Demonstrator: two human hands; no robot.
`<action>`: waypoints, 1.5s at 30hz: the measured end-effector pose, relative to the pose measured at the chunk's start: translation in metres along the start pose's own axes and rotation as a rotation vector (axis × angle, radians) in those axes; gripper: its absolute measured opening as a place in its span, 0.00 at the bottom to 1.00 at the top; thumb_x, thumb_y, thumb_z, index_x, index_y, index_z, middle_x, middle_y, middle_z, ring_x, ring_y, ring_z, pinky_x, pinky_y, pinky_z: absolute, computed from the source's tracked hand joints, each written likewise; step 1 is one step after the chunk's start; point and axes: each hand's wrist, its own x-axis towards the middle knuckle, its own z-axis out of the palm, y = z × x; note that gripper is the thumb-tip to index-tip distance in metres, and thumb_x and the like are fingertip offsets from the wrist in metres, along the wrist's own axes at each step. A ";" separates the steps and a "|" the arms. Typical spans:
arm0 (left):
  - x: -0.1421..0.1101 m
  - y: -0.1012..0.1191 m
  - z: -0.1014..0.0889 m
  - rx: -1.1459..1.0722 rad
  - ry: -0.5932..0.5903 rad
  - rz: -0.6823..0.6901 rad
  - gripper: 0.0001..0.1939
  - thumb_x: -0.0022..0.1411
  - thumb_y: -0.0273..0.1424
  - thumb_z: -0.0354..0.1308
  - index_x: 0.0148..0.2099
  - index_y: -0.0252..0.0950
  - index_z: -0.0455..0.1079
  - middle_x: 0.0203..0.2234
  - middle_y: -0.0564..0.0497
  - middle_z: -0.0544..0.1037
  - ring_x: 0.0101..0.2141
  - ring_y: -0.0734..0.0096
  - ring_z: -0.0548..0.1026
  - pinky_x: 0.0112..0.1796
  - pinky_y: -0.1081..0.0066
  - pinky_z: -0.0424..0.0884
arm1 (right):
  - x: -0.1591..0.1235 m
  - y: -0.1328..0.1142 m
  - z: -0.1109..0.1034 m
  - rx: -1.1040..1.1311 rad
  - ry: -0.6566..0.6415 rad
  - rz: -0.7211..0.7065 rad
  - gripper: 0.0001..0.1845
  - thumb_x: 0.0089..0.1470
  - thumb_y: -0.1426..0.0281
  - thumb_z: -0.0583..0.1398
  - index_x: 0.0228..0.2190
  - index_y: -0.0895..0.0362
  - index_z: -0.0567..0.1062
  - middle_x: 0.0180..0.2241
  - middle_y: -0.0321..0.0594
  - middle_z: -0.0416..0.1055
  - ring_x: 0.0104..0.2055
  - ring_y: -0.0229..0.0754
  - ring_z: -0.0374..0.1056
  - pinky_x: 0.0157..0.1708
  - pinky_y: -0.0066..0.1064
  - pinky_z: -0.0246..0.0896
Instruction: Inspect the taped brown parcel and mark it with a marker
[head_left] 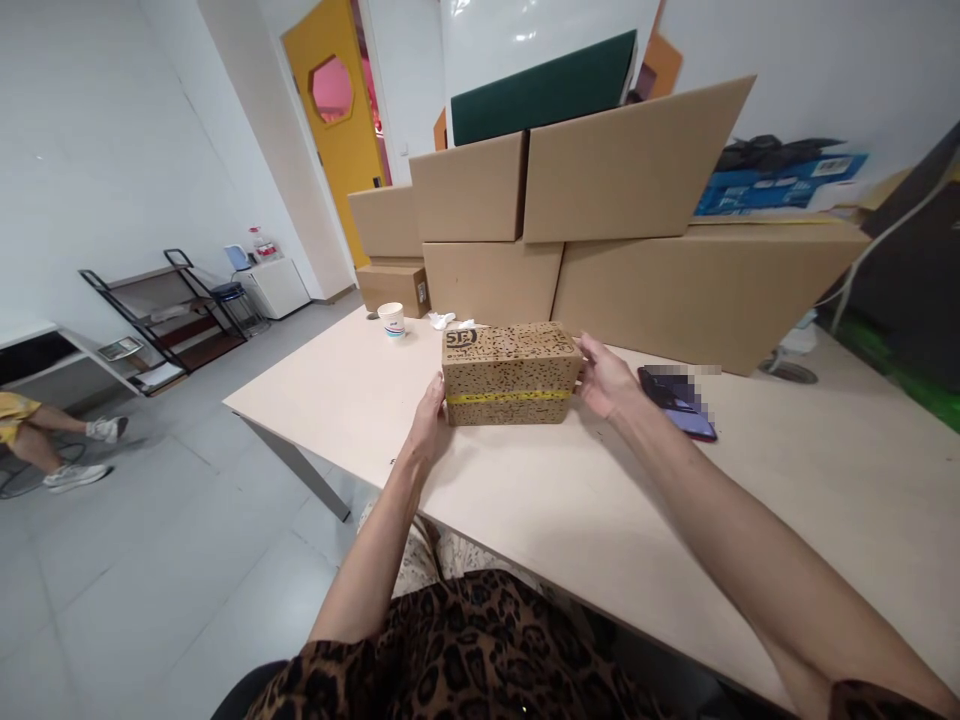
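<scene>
A brown cardboard box (510, 375) with dark speckles, a yellow strip along its front and black lettering on its top stands on the pale wooden table (525, 490). My left hand (429, 418) presses against the box's left end. At the opposite end, my right hand (600, 376) grips the right side, its fingertips partly hidden behind the box's edge. Between them, the two hands hold the box. To the right of my right hand lies a dark purple phone (684, 405), partly blurred out.
Large plain cartons (637, 300) are stacked along the table's back, with a dark green box (544, 90) on top. A paper cup (391, 320) and crumpled white tissue (442, 321) sit at the back left. Another person's legs (45, 440) show at far left.
</scene>
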 end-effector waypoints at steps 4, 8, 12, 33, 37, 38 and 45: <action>-0.003 0.005 0.000 0.016 -0.039 0.015 0.24 0.66 0.51 0.63 0.56 0.43 0.79 0.60 0.47 0.80 0.66 0.51 0.70 0.61 0.58 0.69 | -0.022 -0.021 0.011 -0.018 -0.019 -0.184 0.36 0.56 0.35 0.53 0.53 0.44 0.75 0.55 0.45 0.80 0.61 0.60 0.72 0.54 0.57 0.72; -0.004 0.014 -0.002 -0.183 0.011 -0.092 0.38 0.66 0.65 0.49 0.56 0.40 0.78 0.57 0.40 0.81 0.63 0.45 0.72 0.57 0.50 0.73 | -0.056 -0.050 0.022 0.012 -0.044 -0.440 0.36 0.56 0.35 0.55 0.57 0.42 0.74 0.57 0.43 0.79 0.66 0.58 0.68 0.61 0.56 0.64; -0.004 0.019 -0.008 -0.295 0.044 -0.076 0.41 0.64 0.66 0.50 0.63 0.41 0.73 0.57 0.40 0.81 0.63 0.43 0.72 0.57 0.45 0.72 | -0.077 -0.063 0.035 0.043 -0.082 -0.556 0.32 0.59 0.38 0.54 0.51 0.45 0.77 0.44 0.46 0.83 0.59 0.58 0.74 0.60 0.58 0.63; -0.004 0.004 -0.004 -0.039 -0.088 -0.233 0.23 0.61 0.48 0.69 0.48 0.34 0.80 0.50 0.38 0.85 0.58 0.43 0.78 0.60 0.49 0.73 | -0.020 -0.023 -0.025 -0.763 0.064 -0.185 0.31 0.50 0.39 0.66 0.43 0.51 0.81 0.39 0.53 0.82 0.47 0.67 0.78 0.55 0.65 0.65; -0.008 0.018 -0.004 -0.067 -0.163 -0.048 0.29 0.64 0.57 0.62 0.58 0.44 0.78 0.62 0.47 0.78 0.70 0.48 0.66 0.65 0.52 0.66 | -0.026 -0.025 -0.012 -0.493 0.061 -0.284 0.37 0.52 0.39 0.64 0.55 0.48 0.78 0.49 0.51 0.81 0.55 0.65 0.75 0.59 0.63 0.64; -0.008 0.020 -0.004 -0.076 -0.150 0.013 0.30 0.64 0.58 0.60 0.59 0.46 0.78 0.65 0.50 0.76 0.72 0.50 0.63 0.66 0.53 0.65 | -0.025 -0.025 -0.009 -0.365 0.056 -0.307 0.36 0.53 0.40 0.64 0.56 0.47 0.76 0.52 0.50 0.80 0.58 0.62 0.74 0.60 0.60 0.65; -0.001 0.015 -0.005 -0.075 -0.012 0.087 0.23 0.60 0.51 0.69 0.52 0.45 0.80 0.69 0.51 0.71 0.72 0.53 0.60 0.68 0.59 0.59 | -0.014 -0.015 0.003 -0.015 0.071 -0.279 0.29 0.47 0.40 0.67 0.42 0.46 0.77 0.48 0.41 0.81 0.55 0.53 0.73 0.52 0.49 0.71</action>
